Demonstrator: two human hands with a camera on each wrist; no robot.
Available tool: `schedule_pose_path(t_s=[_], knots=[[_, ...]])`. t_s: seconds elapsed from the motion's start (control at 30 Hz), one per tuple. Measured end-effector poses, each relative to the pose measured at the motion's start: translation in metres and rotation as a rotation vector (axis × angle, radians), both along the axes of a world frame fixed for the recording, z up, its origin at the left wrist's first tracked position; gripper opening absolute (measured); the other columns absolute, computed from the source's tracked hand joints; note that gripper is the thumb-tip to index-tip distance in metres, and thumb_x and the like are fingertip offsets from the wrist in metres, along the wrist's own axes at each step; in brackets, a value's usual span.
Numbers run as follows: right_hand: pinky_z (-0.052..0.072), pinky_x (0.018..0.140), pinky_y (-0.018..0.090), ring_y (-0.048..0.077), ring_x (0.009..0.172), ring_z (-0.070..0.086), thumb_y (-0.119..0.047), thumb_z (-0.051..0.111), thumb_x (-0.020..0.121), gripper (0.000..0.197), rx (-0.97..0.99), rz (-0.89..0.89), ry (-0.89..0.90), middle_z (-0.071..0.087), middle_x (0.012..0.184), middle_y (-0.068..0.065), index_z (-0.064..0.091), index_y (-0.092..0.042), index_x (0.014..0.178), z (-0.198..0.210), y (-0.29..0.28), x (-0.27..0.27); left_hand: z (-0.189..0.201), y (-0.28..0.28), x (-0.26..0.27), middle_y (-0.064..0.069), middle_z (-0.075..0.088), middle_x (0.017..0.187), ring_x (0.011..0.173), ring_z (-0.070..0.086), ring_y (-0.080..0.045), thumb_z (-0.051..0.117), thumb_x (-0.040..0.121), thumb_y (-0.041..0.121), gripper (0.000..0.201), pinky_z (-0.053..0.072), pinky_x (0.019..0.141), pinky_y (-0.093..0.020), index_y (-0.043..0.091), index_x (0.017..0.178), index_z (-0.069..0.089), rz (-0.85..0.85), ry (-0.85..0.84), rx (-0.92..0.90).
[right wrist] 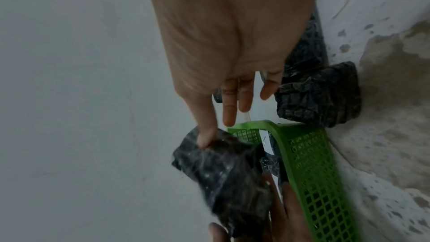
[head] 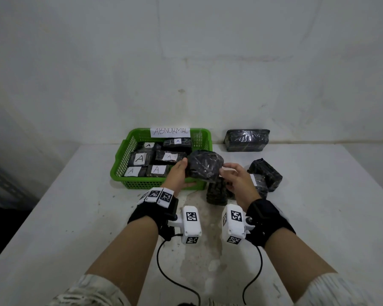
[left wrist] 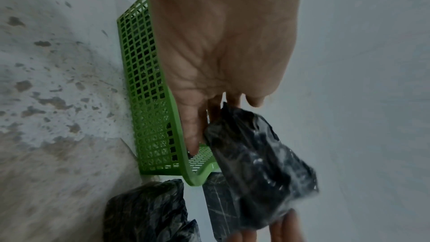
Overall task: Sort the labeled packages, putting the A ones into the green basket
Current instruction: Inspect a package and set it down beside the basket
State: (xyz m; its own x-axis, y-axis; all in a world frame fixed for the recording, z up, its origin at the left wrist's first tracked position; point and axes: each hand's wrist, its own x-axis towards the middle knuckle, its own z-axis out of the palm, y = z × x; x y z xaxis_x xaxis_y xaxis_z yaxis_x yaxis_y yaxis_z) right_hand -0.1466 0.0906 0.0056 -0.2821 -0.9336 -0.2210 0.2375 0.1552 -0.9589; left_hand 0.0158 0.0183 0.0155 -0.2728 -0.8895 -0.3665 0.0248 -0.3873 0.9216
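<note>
Nearest: wrist cameras [head: 191, 224] strapped to my forearms, cables lying on the bench [head: 53, 217]. Left grip [head: 178, 173]: fingers under and thumb over the black wrapped package [head: 205, 166], held aloft above the near right corner of the green basket [head: 142, 184]. Right grip [head: 237, 180]: fingers loosely spread, one tip steadying the package's other end. Basket contents: six A-labelled packages [head: 139, 159]. Hazards: no label shows on this one, so a mis-sort is possible. Slick wrap and a light hold could drop it onto the rim.

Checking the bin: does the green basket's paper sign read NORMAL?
No, the white paper sign on the green plastic basket reads ABNORMAL.
</note>
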Motion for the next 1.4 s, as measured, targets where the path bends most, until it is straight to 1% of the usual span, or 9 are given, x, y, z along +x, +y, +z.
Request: schedule_pose_path(t_s=[0.23,0.37,0.47,0.73,0.87,1.0,1.17,1.3,1.4], knots=[[0.055,0.078,0.047,0.03,0.103,0.062,-0.032,0.059,0.09,0.036,0.085,0.217,-0.205,0.063,0.113,0.007,0.051,-0.024,0.124,0.011,-0.003,0.018,-0.002,0.014,-0.013,-0.01,0.052,0.135,0.124,0.047,-0.029,0.026,0.096,0.054,0.059,0.04,0.1,-0.043,0.014,0.132,0.049,-0.24,-0.351,-0.055],[0.056,0.076,0.039,0.025,0.092,0.066,-0.024,0.06,0.091,0.029,0.06,0.174,-0.123,0.065,0.109,0.007,0.056,-0.019,0.12,0.01,-0.003,0.019,-0.002,0.013,-0.01,-0.008,0.042,0.144,0.129,0.042,-0.029,0.032,0.097,0.048,0.051,0.039,0.102,-0.049,0.024,0.142,0.032,-0.172,-0.2,-0.084],[0.056,0.076,0.037,0.024,0.092,0.066,-0.023,0.06,0.091,0.03,0.059,0.185,-0.099,0.067,0.109,0.008,0.058,-0.019,0.12,0.007,-0.003,0.018,0.0,0.012,-0.007,-0.011,0.051,0.134,0.123,0.048,-0.029,0.031,0.097,0.051,0.05,0.038,0.103,-0.051,0.021,0.135,0.042,-0.215,-0.058,-0.03],[0.055,0.08,0.041,0.027,0.101,0.064,-0.025,0.064,0.088,0.03,0.106,0.256,0.002,0.065,0.119,0.01,0.061,-0.031,0.117,0.008,0.0,0.016,-0.005,0.01,-0.012,-0.015,0.056,0.117,0.099,0.058,-0.026,0.054,0.092,0.026,0.037,0.05,0.08,-0.036,0.008,0.124,0.045,-0.142,-0.018,-0.061],[0.05,0.087,0.039,0.027,0.106,0.063,-0.039,0.073,0.071,0.075,0.146,0.371,0.02,0.062,0.125,0.007,0.043,-0.039,0.14,0.002,-0.001,0.016,-0.004,0.008,-0.01,-0.011,0.056,0.107,0.096,0.057,-0.027,0.052,0.093,0.029,0.028,0.048,0.078,-0.036,0.009,0.112,0.046,-0.14,-0.008,-0.046],[0.044,0.096,0.04,0.023,0.115,0.058,-0.047,0.074,0.062,0.089,0.151,0.328,0.084,0.06,0.13,0.004,0.039,-0.035,0.143,0.002,-0.005,0.021,-0.005,0.009,-0.008,-0.011,0.058,0.124,0.104,0.058,-0.026,0.051,0.093,0.041,0.048,0.049,0.082,-0.037,0.011,0.129,0.045,-0.146,-0.04,-0.011],[0.046,0.093,0.038,0.016,0.11,0.059,-0.069,0.052,0.082,0.058,0.159,0.23,0.121,0.062,0.122,-0.004,0.053,-0.032,0.126,0.007,-0.003,0.02,0.001,0.015,-0.004,0.0,0.051,0.112,0.104,0.054,-0.014,0.047,0.097,0.02,0.036,0.049,0.077,-0.019,0.023,0.131,0.036,-0.138,-0.045,-0.237],[0.048,0.092,0.037,0.019,0.107,0.06,-0.077,0.031,0.08,0.076,0.189,0.261,0.159,0.065,0.119,0.003,0.055,-0.025,0.13,0.006,-0.003,0.017,0.003,0.017,0.001,-0.012,0.047,0.132,0.11,0.053,-0.027,0.045,0.097,0.031,0.024,0.051,0.089,-0.045,0.029,0.12,0.047,-0.153,-0.027,-0.172],[0.044,0.078,0.027,0.014,0.096,0.06,-0.056,0.037,0.095,0.051,0.125,0.248,0.098,0.068,0.109,0.001,0.06,-0.02,0.123,0.008,-0.001,0.017,0.005,0.015,0.006,-0.012,0.048,0.125,0.107,0.054,-0.032,0.034,0.101,0.031,0.031,0.052,0.085,-0.047,0.015,0.126,0.043,-0.071,0.078,-0.048]])
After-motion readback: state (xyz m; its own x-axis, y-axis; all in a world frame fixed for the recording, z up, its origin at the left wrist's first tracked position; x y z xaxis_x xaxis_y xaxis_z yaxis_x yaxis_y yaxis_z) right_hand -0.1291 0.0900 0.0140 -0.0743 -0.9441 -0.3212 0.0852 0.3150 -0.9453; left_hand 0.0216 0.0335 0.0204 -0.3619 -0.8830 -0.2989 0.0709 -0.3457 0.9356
